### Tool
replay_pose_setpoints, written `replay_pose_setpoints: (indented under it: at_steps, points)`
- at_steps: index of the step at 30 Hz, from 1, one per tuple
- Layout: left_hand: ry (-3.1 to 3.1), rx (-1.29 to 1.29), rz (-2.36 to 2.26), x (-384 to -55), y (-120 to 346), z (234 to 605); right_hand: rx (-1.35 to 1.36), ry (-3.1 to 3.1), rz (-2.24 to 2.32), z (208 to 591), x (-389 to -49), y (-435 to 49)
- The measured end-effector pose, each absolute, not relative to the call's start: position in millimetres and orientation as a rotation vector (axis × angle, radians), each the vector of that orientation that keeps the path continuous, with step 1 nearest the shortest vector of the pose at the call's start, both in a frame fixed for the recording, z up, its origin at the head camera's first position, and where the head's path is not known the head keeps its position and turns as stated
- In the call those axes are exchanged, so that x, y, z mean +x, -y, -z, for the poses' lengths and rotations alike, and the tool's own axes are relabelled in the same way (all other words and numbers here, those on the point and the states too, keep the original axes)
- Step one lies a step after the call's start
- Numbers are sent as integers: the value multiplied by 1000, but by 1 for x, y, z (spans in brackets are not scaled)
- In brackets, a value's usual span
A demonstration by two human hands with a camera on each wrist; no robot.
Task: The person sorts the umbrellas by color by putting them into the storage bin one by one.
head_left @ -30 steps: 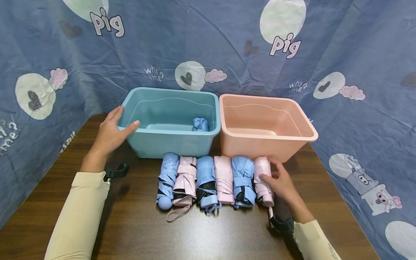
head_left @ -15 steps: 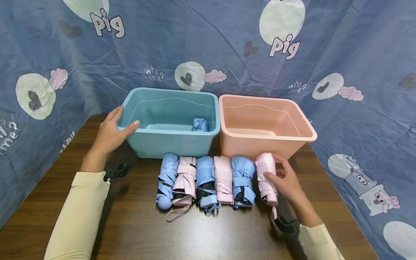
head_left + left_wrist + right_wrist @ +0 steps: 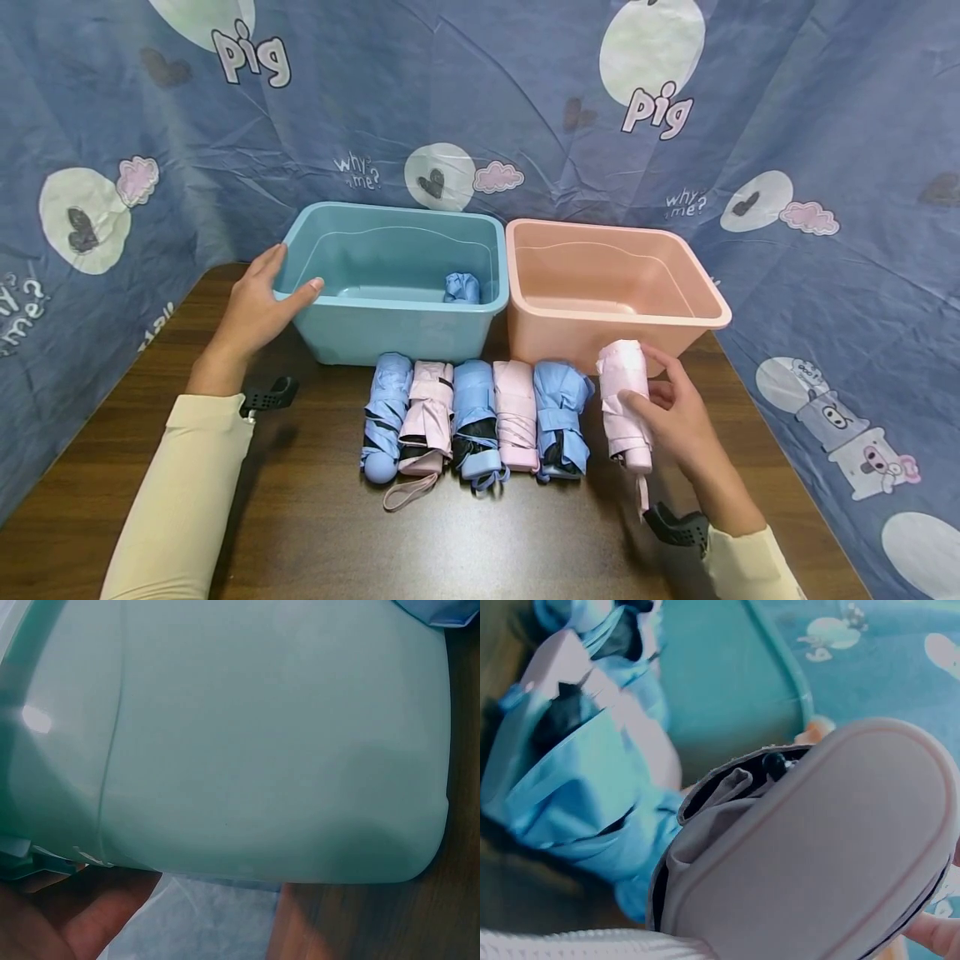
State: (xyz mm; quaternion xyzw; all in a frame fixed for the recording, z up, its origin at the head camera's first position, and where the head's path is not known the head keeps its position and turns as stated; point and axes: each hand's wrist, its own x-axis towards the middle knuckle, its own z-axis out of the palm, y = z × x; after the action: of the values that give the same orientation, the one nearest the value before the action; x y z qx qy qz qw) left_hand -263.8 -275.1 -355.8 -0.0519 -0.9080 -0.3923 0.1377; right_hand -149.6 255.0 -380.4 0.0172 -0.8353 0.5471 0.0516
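Your right hand (image 3: 678, 417) holds the pink umbrella (image 3: 624, 400) between thumb and fingers, the thumb on the near face of the rolled fabric. One second ago this umbrella lay against the end blue umbrella (image 3: 562, 417); it is now separated from it, moved to the right, with its top overlapping the front wall of the salmon bin (image 3: 562, 337) in the head view. It is outside that bin. Its wrist strap (image 3: 642, 493) hangs from the handle end.

Your left hand (image 3: 258, 300) is unchanged: thumb and fingers spread wide, touching the left end of the teal bin (image 3: 397, 333), thumb over the front rim. Both bins hold their positions side by side. Five umbrellas remain in a row on the table (image 3: 480, 550); the small blue bundle (image 3: 461, 288) stays inside the teal bin, at the right.
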Motion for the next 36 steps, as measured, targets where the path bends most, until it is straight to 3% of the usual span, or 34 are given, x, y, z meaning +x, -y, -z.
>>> replay_pose_setpoints:
  at_steps: [14,36]
  points:
    - [2635,-148,1124,-265,277,357,242,2432,-1688,333,-155,-255]
    - [2638,-147,1106,-265,276,356,198,2306,-1817,281,-190,-253]
